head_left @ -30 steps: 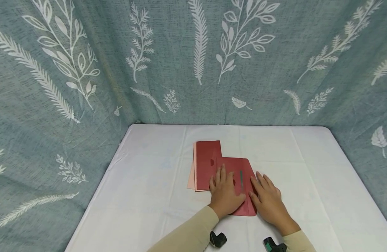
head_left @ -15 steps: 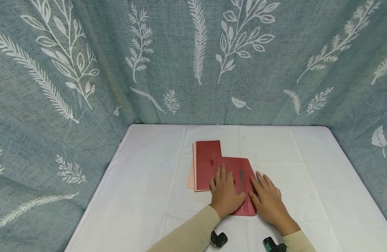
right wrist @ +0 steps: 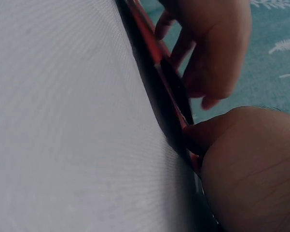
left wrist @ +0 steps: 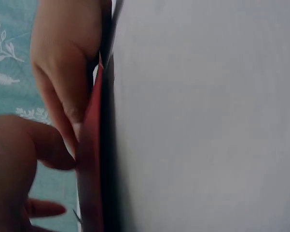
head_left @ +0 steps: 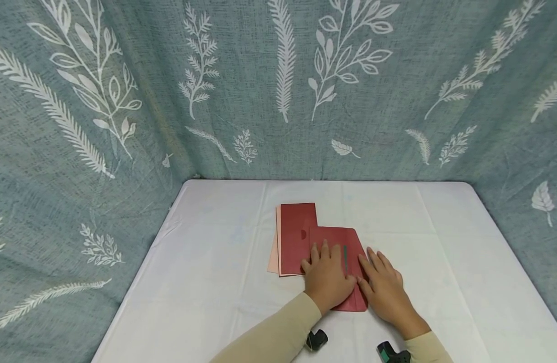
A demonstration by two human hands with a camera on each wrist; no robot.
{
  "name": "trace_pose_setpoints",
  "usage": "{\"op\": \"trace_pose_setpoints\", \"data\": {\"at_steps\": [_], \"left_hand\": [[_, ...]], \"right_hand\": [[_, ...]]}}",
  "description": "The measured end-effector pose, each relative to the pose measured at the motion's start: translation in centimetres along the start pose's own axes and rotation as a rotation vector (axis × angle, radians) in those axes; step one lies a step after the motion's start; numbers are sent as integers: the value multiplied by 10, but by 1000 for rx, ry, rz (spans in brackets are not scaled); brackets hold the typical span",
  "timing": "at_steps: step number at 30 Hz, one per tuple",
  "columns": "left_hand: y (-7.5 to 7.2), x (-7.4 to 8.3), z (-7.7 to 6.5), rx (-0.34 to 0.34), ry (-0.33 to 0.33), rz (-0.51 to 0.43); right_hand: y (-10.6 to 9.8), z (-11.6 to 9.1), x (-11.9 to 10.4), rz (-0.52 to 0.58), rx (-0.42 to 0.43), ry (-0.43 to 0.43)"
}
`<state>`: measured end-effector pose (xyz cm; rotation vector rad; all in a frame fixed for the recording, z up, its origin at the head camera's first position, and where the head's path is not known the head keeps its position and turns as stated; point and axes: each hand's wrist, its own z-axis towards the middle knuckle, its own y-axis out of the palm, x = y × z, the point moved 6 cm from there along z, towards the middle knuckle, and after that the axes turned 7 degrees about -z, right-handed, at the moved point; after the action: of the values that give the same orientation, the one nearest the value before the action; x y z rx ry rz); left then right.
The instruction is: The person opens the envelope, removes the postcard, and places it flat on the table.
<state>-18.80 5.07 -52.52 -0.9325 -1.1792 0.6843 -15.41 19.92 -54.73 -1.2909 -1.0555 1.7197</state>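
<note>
A red paper envelope [head_left: 331, 234] lies on the white table, its tapered flap toward the right, with a thin green strip [head_left: 346, 257] along it. My left hand [head_left: 328, 277] rests on the envelope, fingers spread and pointing away, covering its lower left part. My right hand [head_left: 387, 290] lies at the flap's slanted right edge, with fingers extended and fingertips on the paper. Partly under the envelope, at its left, is another red envelope [head_left: 298, 239]. Pink paper [head_left: 273, 257] shows along that one's left side. In the left wrist view, the envelope [left wrist: 90, 159] appears edge-on beneath both hands.
White cloth [head_left: 205, 282] covers the table. A blue-green curtain [head_left: 269, 91] with a white leaf print hangs behind and beside it. Black devices [head_left: 316, 340] sit at the wrists, close to the front edge.
My left hand has shifted slightly to the right and back toward me over the envelope. The right hand stays at the flap edge, and the papers keep their arrangement.
</note>
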Motion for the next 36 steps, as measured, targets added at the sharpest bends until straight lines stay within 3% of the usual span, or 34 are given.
{"op": "trace_pose_setpoints", "data": {"at_steps": [9, 23, 26, 31, 36], "left_hand": [[-15, 2, 4, -72, 102, -6], [-14, -4, 4, -168, 166, 69], [-16, -5, 4, -181, 169, 64], [-18, -5, 4, -201, 162, 70], [-19, -6, 4, -201, 168, 72]], "right_hand": [[-2, 1, -1, -11, -11, 6], [1, 3, -2, 4, -28, 1], [-2, 5, -5, 3, 9, -35], [-7, 11, -12, 91, 102, -173], [-4, 13, -11, 188, 82, -208]]}}
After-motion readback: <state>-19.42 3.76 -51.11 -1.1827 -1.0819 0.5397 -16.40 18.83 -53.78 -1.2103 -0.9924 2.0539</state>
